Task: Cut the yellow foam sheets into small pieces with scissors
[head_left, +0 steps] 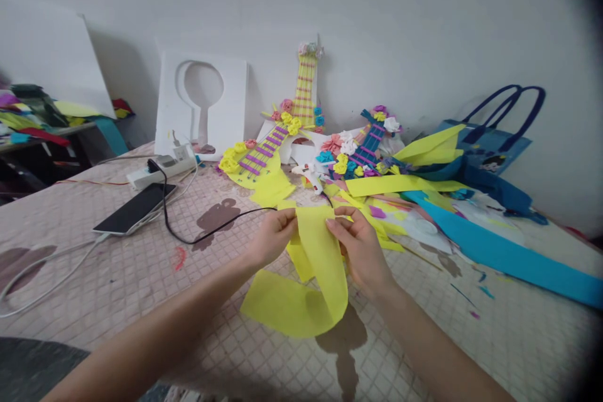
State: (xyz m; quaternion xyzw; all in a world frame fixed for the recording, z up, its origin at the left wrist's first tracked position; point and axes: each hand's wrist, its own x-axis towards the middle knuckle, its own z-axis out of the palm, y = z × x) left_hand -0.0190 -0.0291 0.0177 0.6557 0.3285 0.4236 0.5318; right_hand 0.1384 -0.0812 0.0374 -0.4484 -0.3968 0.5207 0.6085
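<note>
A long yellow crepe paper strip (325, 251) is stretched by its top end between my two hands, its lower part curling leftward over the quilted tablecloth. My left hand (277, 235) pinches the strip's upper left corner. On the other side, my right hand (360, 242) grips the upper right edge, thumb in front. Just beyond my fingers lies a white glue gun (308, 177) with a black cord. Behind it stand paper-flower decorations, among them a yellow woven piece with purple bands (264, 154) and a blue one (370, 149).
To the left are a phone (134, 208) on a white cable and a power strip (162, 173). A foam board with a cutout (228, 107) leans on the wall. Blue crepe paper (509, 254), yellow scraps and a blue tote bag (494, 147) lie to the right.
</note>
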